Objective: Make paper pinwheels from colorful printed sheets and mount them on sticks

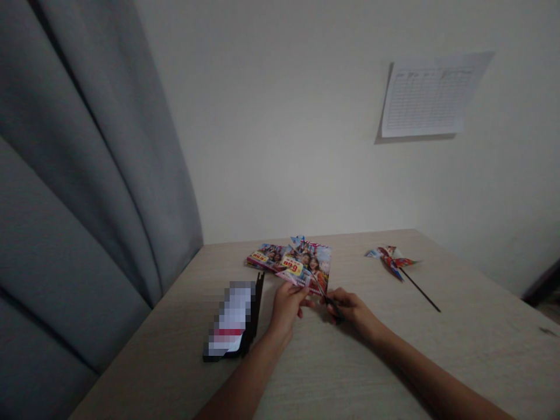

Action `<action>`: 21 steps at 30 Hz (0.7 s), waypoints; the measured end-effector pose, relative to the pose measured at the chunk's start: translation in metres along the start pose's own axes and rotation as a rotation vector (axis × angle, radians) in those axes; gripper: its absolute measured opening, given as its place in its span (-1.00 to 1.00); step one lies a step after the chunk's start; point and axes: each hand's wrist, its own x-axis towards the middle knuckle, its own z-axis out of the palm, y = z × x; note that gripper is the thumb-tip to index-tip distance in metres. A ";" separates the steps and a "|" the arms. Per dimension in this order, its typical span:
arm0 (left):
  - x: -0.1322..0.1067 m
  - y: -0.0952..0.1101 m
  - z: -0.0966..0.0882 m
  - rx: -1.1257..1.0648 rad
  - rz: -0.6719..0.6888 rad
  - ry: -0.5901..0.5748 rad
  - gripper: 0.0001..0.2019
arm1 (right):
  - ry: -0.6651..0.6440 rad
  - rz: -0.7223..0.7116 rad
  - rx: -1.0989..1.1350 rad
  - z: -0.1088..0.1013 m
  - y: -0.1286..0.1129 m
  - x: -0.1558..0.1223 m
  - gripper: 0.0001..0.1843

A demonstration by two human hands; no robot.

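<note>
My left hand (289, 302) grips the lower edge of a printed colour flyer (317, 256), a square sheet with pictures of people and a yellow price label. In my right hand (352, 312) are dark-handled scissors (336, 310), their blades reaching up and left over the flyer's lower right part. Whether the blades are apart is hard to make out. Behind and left of the held sheet lies a stack of similar flyers (263, 255), partly covered by it. A finished-looking paper pinwheel (390, 259) on a thin dark stick lies to the right, apart from both hands.
A phone (231, 321) with a blurred screen lies left of my left forearm, beside thin dark sticks (258, 306). The pale wooden table (437, 356) meets a white wall with a printed sheet (426, 99) on it. A grey curtain (109, 146) hangs along the left.
</note>
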 end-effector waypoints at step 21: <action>0.000 0.000 -0.001 0.009 -0.010 -0.006 -0.65 | 0.043 0.027 0.043 0.001 0.009 0.002 -0.66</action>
